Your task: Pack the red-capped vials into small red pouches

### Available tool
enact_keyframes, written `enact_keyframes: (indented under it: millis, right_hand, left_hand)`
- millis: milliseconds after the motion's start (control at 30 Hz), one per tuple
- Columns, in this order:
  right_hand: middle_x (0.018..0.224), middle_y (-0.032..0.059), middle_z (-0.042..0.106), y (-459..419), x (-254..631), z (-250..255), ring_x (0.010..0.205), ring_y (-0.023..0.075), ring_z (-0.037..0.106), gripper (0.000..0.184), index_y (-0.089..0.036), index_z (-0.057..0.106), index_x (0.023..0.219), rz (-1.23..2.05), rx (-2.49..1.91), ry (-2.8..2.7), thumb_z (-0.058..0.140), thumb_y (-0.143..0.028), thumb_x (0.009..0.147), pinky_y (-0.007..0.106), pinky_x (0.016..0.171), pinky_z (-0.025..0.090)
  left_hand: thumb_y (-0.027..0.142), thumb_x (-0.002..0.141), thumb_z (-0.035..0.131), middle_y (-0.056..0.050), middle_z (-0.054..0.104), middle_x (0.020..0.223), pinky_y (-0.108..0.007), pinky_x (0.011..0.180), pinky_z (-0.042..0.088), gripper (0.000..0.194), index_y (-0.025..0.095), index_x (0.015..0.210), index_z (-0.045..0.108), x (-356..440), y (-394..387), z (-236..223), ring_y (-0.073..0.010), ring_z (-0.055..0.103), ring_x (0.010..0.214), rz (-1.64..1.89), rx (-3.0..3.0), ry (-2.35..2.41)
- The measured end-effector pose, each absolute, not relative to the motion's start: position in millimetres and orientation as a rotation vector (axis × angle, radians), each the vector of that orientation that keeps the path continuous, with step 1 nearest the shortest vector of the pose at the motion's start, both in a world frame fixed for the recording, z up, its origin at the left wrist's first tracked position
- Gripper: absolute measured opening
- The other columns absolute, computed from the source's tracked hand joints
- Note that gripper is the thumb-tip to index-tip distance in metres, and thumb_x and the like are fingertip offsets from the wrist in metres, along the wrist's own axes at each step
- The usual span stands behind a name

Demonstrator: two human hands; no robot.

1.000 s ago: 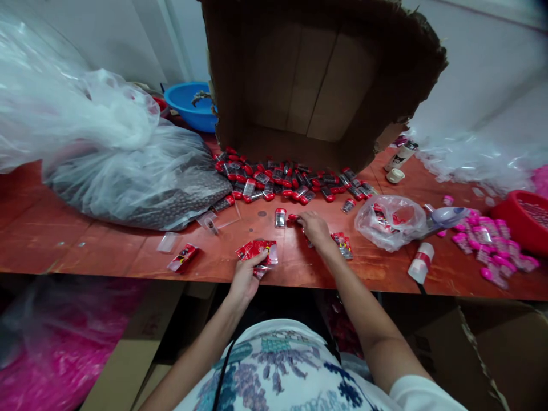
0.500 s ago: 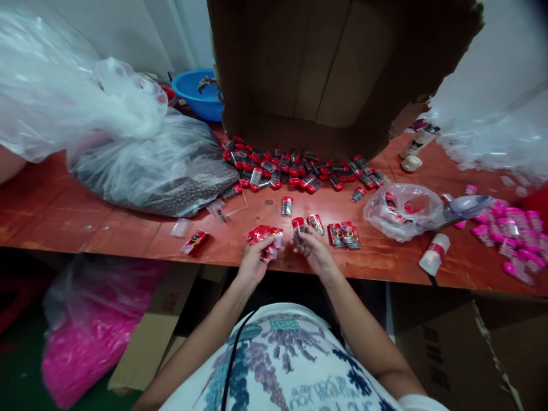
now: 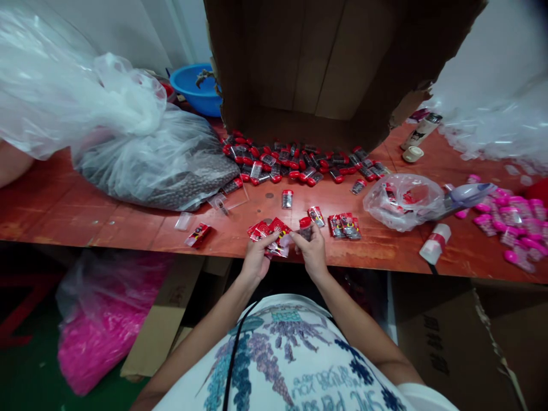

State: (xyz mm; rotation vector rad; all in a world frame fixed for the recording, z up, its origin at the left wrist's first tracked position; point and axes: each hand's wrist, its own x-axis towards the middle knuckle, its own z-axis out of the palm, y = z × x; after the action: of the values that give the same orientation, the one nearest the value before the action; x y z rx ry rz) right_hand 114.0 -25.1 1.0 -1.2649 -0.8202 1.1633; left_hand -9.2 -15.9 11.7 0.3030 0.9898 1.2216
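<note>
Red worktop (image 3: 98, 220), pale wall (image 3: 124, 34) behind. Left to right:

- Clear bag (image 3: 149, 162), dark contents, bulging; could slump if bumped.
- Red packet (image 3: 198, 234), 1, near the front edge.
- My left hand (image 3: 256, 260): fingers pinching fanned red cards (image 3: 280, 229); a slack thumb could let some slide off.
- Small container (image 3: 287, 199), 1, beyond my hands; a stray knuckle could knock it.
- My right hand (image 3: 315, 254): fingers closed around 1 red-capped container (image 3: 305, 222), tips at the cards; gripping 2 things could lose 1.
- Grouped packets (image 3: 345, 226): my wrist might scatter them.
</note>
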Motion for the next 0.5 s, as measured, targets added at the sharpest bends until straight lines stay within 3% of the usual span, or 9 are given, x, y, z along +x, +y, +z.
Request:
enact_keyframes:
  millis: [200, 500]
  right_hand:
    - [0.06, -0.0089, 0.047, -30, 106, -2, 0.046, 0.008, 0.04, 0.025, -0.024, 0.045, 0.084, 1.056, -1.278, -0.797, 0.067, -0.031, 0.073, 0.021, 0.044, 0.035]
    - [0.057, -0.0098, 0.043, -35, 113, -8, 0.043, 0.0078, 0.038, 0.027, -0.024, 0.043, 0.082, 1.119, -1.289, -0.853, 0.068, -0.034, 0.075, 0.02, 0.042, 0.032]
  left_hand:
    - [0.012, 0.055, 0.08, -0.006, 0.073, 0.074, -0.03, 0.07, 0.053, 0.025, 0.011, 0.078, 0.07, 0, -24, 15, -0.0195, 0.068, 0.068, 1.17, 0.194, 0.952]
    - [0.009, 0.051, 0.081, -0.003, 0.07, 0.064, -0.023, 0.052, 0.049, 0.023, 0.012, 0.07, 0.068, -5, -13, 9, -0.0141, 0.063, 0.053, 1.185, 0.234, 1.045]
